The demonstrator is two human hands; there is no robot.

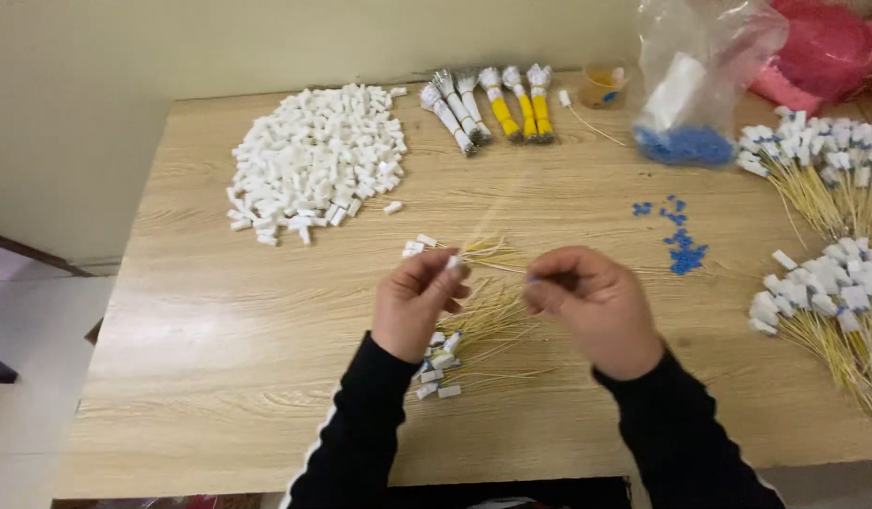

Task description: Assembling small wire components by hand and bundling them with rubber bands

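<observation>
1. My left hand (414,303) pinches a small white plug (452,263) at its fingertips, grip narrow and closed on it, above the middle of the table (200,358)
2. My right hand (591,303) is curled shut near it, thumb and forefinger pressed on something tiny; a trace of blue shows at the tips, so I judge it a blue cap, but I cannot tell for sure
3. To do this well I would keep both hands low over the loose wires (488,316), hold the plug steady with the left and bring the right piece in straight, not at an angle
4. I would press only once the two parts line up; small pieces like these can slip out of a pinch
5. The loose blue caps (683,247) lie to the right and the white pile (318,160) at the far left, both within reach
6. Finished wires (822,302) crowd the right edge; I would keep my sleeve off them
7. Hidden: the meeting point of the two hands is covered by fingers
8. The clear bag (690,85) blurs what it holds beyond a blue mass, and the right-hand bundles are cut off by the frame
9. The taped bundles (488,108) at the back are too small to read in detail
</observation>
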